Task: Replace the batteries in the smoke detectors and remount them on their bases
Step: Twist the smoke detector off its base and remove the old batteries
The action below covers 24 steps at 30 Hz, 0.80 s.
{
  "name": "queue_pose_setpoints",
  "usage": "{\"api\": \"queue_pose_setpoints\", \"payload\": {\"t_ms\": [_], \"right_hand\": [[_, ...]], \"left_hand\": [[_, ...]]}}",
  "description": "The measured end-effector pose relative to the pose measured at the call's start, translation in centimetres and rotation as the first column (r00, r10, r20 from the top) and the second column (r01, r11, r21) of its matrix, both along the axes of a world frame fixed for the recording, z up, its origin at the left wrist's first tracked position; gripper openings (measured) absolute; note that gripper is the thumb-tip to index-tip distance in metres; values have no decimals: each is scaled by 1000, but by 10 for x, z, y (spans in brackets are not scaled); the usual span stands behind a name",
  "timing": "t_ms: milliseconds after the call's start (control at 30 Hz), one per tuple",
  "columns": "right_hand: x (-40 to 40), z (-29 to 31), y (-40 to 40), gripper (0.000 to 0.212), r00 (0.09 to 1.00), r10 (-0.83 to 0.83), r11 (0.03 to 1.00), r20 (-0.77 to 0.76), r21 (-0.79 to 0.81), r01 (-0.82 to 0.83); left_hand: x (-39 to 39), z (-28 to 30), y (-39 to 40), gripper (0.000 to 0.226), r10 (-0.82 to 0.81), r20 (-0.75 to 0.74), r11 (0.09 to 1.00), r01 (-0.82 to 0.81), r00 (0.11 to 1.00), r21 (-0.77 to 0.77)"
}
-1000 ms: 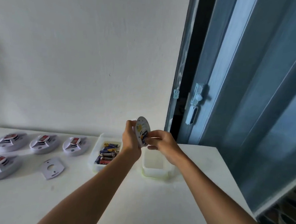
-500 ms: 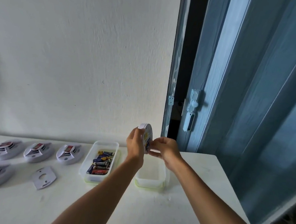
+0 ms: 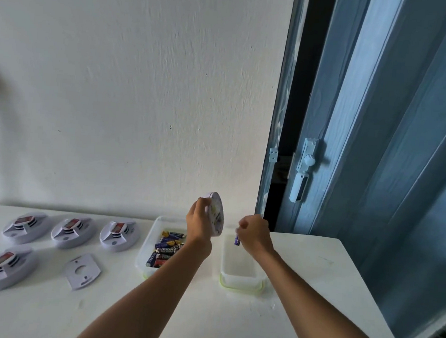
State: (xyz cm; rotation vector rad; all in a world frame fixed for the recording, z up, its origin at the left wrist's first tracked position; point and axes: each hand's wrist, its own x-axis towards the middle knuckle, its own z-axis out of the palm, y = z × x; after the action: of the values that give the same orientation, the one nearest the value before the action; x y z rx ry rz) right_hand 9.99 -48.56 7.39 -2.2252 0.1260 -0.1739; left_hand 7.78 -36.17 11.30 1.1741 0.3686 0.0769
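Note:
My left hand (image 3: pixel 199 224) grips a round white smoke detector (image 3: pixel 216 214) on edge, its open back turned to the right. My right hand (image 3: pixel 254 231) pinches a blue battery (image 3: pixel 237 240), held a little above an empty clear plastic box (image 3: pixel 240 277). A second clear box (image 3: pixel 145 248) just left of my left wrist holds several batteries (image 3: pixel 167 249). Several more white smoke detectors lie at the left of the white table: one (image 3: pixel 25 226), another (image 3: pixel 73 231), a third (image 3: pixel 119 234) and a nearer one (image 3: pixel 5 265). A flat white mounting base (image 3: pixel 82 270) lies beside them.
The white table (image 3: pixel 302 266) stands against a white wall (image 3: pixel 142 97). To the right is a blue door (image 3: pixel 378 127) with a pale lock and knob (image 3: pixel 305 169). The table's right edge runs close to the door.
My right hand has pulled away from the detector's back to the right and down, now with a blue battery in its fingers over the empty box. My left hand still holds the detector up.

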Motion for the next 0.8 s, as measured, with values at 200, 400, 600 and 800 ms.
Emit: {"api": "queue_pose_setpoints", "payload": {"t_ms": [200,400,600,800], "right_hand": [[18,-17,16,25,983,126,956,-135,-249,-157],[-2,6,26,15,987,76,935,140,333,-120],[-16,17,23,17,960,199,903,195,345,-257],[-19,24,22,19,955,220,891,198,358,-280]], "left_hand": [[4,-4,16,32,-60,-44,994,55,997,-97],[6,-3,24,42,-138,-55,971,124,989,-202],[7,3,15,35,-193,-34,956,180,981,-232],[10,10,12,30,-209,-19,960,201,978,-195]]}}
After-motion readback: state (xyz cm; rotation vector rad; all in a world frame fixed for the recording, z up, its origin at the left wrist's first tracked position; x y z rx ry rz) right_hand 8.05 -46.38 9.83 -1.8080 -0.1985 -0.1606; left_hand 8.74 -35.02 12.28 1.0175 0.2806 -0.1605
